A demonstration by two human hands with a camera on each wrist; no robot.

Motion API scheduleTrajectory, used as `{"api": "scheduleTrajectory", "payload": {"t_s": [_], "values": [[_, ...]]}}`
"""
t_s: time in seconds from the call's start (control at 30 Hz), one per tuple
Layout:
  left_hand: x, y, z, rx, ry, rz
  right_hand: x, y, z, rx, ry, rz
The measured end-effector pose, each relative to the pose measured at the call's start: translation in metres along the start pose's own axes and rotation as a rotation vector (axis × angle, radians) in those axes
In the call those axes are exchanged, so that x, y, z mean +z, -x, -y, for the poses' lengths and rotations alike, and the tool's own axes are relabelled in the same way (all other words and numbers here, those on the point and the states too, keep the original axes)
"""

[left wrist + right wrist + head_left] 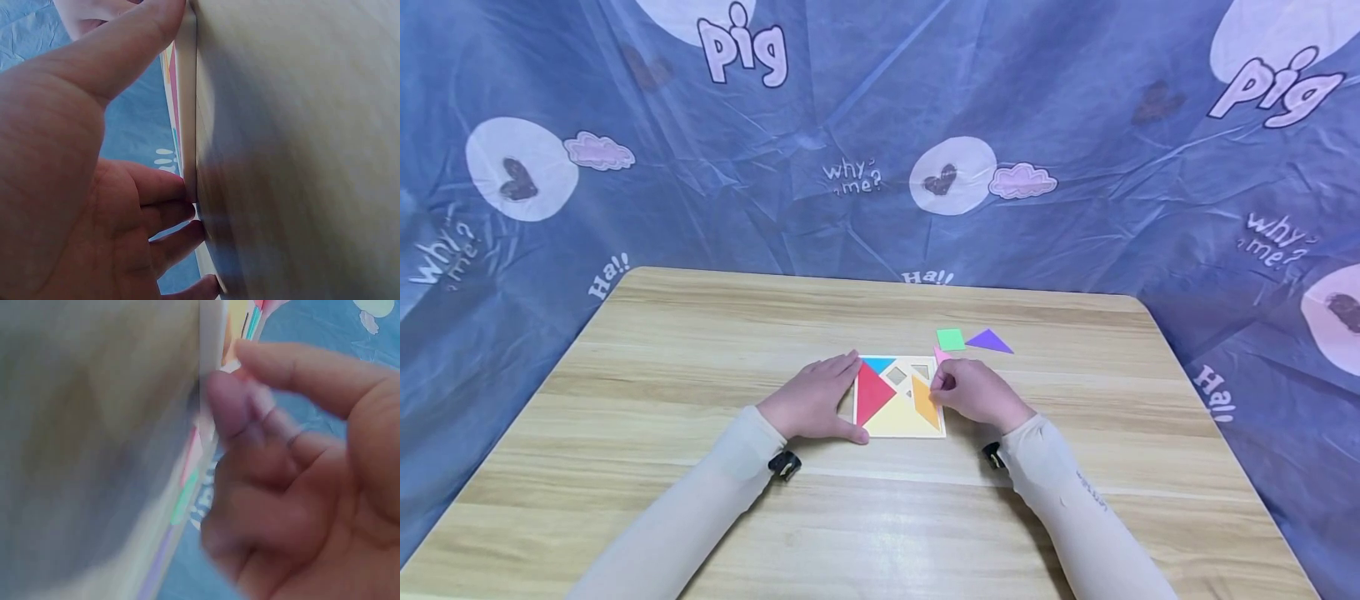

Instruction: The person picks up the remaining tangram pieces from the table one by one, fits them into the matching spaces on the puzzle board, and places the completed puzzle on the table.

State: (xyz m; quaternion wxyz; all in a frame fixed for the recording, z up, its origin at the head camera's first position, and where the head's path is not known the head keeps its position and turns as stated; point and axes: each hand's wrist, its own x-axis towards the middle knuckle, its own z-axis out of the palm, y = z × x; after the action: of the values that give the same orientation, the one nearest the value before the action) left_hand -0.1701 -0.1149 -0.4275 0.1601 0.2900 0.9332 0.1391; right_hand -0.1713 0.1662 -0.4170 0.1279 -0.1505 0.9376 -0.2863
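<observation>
A tangram board (904,432) with a pale frame lies on the table between both hands. Set in it are a red triangle (872,393), a blue triangle (877,364), a pale yellow triangle (891,419) and an orange parallelogram (924,400); several small cut-outs show near its top right. My left hand (816,400) rests along the board's left edge, its thumb at the near corner and fingers fairly straight. Bent over the right edge, my right hand (976,392) pinches the orange parallelogram between thumb and forefinger. A pink piece (941,355) lies partly hidden behind it.
Beyond the board's top right corner lie a green square (951,339) and a purple triangle (990,341). The wood-grain table (737,308) reaches back to a blue printed cloth (865,225). Dark wrist cameras are strapped under both sleeves.
</observation>
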Motion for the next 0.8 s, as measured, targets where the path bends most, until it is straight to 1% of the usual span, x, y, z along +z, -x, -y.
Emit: {"api": "scheduleTrajectory", "payload": {"t_s": [0.07,0.17,0.23,0.27,0.3,0.4,0.5,0.63,0.8], "values": [[0.000,0.000,0.000,-0.002,-0.002,0.004,0.000,0.000,0.001,-0.111,0.054,-0.010],[0.001,0.000,0.001,0.006,0.001,-0.002,-0.001,0.001,0.004,-0.307,0.142,-0.015],[0.001,0.000,0.001,0.013,0.001,-0.006,-0.001,0.003,0.006,-0.382,0.202,-0.014],[0.001,0.000,0.001,0.014,0.000,-0.008,-0.001,0.004,0.007,-0.403,0.232,-0.009],[0.001,0.000,0.002,0.018,0.001,-0.010,-0.001,0.005,0.008,-0.409,0.259,-0.005],[0.001,0.000,0.002,0.018,0.002,-0.008,-0.001,0.007,0.010,-0.373,0.318,0.010],[0.001,0.000,0.001,0.017,0.004,-0.008,-0.001,0.009,0.011,-0.340,0.348,0.021],[0.001,0.000,0.001,0.017,0.007,-0.010,-0.002,0.010,0.011,-0.334,0.345,0.034],[0.002,0.000,0.001,0.003,0.002,-0.007,-0.004,0.011,0.011,-0.313,0.312,0.081]]}}
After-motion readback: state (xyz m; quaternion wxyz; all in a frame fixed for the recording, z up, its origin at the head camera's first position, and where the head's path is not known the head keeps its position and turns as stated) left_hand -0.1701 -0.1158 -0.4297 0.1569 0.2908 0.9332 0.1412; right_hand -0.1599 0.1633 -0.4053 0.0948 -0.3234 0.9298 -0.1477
